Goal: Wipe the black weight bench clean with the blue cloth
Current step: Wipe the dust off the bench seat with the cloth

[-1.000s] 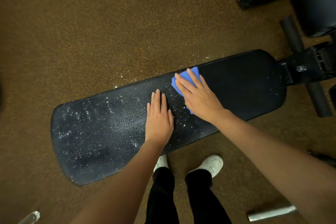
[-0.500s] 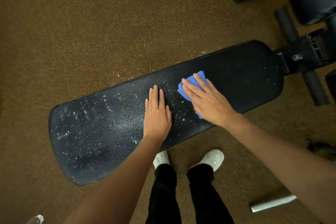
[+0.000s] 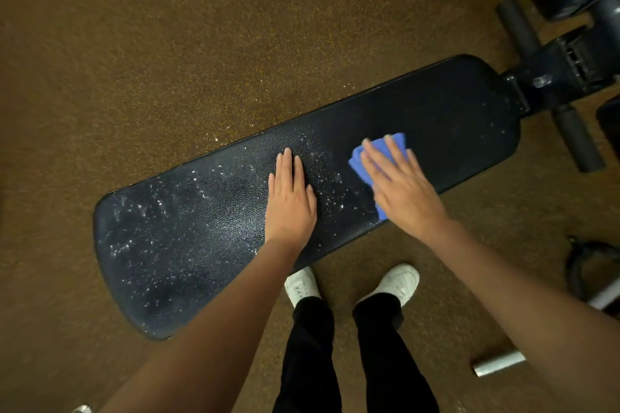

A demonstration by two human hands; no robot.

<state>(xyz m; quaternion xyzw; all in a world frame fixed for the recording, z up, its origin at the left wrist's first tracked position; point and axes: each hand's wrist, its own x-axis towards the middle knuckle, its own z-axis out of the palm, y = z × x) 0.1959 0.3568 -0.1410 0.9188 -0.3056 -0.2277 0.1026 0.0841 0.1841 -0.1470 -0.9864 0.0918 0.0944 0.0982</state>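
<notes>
A person stands over a black bench (image 3: 436, 117) that lies slantwise across a brown speckled floor (image 3: 167, 43), its broad rounded end at lower left and its narrower end meeting a dark metal frame (image 3: 563, 74) at upper right. The right hand (image 3: 402, 191), slightly blurred, lies flat with straight, spread fingers pressing a folded blue cloth (image 3: 360, 163) onto the pad a little right of its middle; the cloth shows past the fingertips and along the thumb side of the hand. The left hand (image 3: 292, 201) rests palm down just beside it toward the broad end, fingers straight and together, holding nothing. The pad's pebbled surface is strewn with white specks and smears from the broad end up to the cloth, thickest near the far left and between the two hands. Beyond the cloth, toward the frame, the pad looks dark and nearly free of marks. White specks also dot the floor along the pad's far edge. Below the pad are white shoes (image 3: 396, 282) and black trousers (image 3: 308, 362); a short silver tube (image 3: 498, 364) lies on the floor at lower right.
</notes>
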